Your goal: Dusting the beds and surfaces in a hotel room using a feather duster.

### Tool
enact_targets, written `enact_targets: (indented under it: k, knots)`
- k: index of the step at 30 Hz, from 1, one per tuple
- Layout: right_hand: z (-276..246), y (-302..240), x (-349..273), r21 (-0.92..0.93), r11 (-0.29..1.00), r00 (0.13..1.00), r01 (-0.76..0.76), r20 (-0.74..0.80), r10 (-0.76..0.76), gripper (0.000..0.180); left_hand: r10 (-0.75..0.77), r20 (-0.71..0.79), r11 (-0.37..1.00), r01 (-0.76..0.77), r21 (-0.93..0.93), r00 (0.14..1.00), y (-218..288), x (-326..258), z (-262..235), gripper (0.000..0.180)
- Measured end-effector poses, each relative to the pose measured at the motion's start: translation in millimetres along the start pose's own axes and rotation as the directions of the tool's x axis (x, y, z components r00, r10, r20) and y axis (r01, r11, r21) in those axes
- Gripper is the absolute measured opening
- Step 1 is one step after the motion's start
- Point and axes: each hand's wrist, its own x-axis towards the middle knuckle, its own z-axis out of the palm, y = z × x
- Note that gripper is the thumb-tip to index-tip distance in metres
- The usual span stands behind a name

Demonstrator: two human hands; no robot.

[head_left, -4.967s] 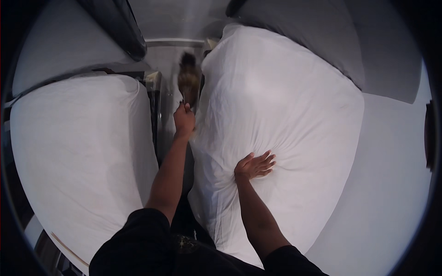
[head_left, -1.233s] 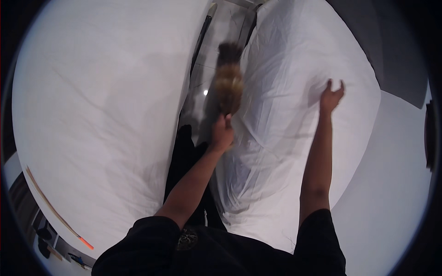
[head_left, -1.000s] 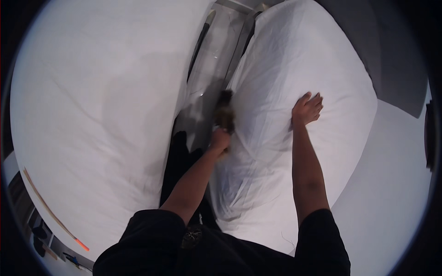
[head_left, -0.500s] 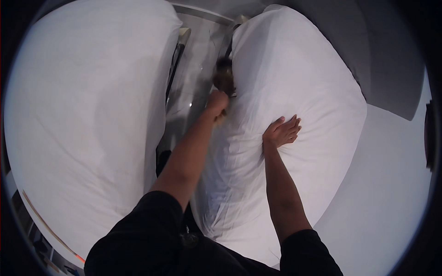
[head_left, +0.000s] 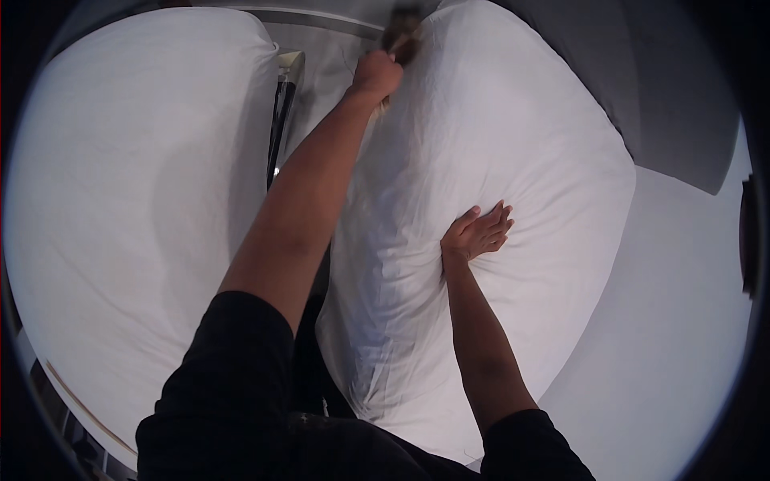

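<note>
A mattress in a wrinkled white sheet [head_left: 545,136] lies on the right, with my right hand [head_left: 479,232] pressed flat on its top, fingers stretched out. Toward its far left edge reaches my left hand [head_left: 377,74], closed around the handle of a brush [head_left: 403,36]. Motion blurs the brush's dark brown head, which is beside the sheet near the far corner. A bit of light handle pokes out below the fist.
A second white-covered mattress [head_left: 120,176] stands on the left, across a narrow gap with grey floor [head_left: 321,48]. A dark frame edge [head_left: 278,120] runs along that gap. A grey padded panel [head_left: 682,104] rises at the far right, near a pale surface [head_left: 634,305].
My left hand has moved away from me along the mattress's left side, carrying the brush to the far corner. My right hand stays pressed on the sheet.
</note>
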Motion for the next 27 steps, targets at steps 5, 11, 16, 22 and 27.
enact_targets:
  k: [5,11,16,22,27]
  knots:
    - [-1.3,-0.9,-1.0,0.036,0.999,1.000,0.008,-0.024,-0.007,0.061,0.092,0.023,0.985,-0.087,-0.149,0.996,-16.7,-16.7,32.9,0.031]
    - [-0.2,1.4,-1.3,0.021,0.999,0.999,0.023,-0.027,-0.023,0.059,-0.180,0.323,0.967,0.107,0.232,0.929,-101.9,-80.7,51.3,0.033]
    - [2.3,1.3,-2.1,0.043,0.999,0.999,0.023,-0.047,-0.021,0.059,-0.174,-0.038,0.912,0.147,-0.384,0.984,-103.9,-108.9,47.2,0.025]
    - [1.0,1.7,-3.1,0.072,0.997,0.999,0.025,-0.037,-0.022,0.059,-0.183,0.206,0.981,0.191,-0.021,0.961,-109.3,-165.4,43.8,0.024]
    - [-0.4,-0.3,-4.5,0.079,0.996,0.996,0.041,-0.088,-0.034,0.056,-0.175,0.036,0.931,0.177,-0.320,0.984,-110.2,-237.5,26.8,0.025]
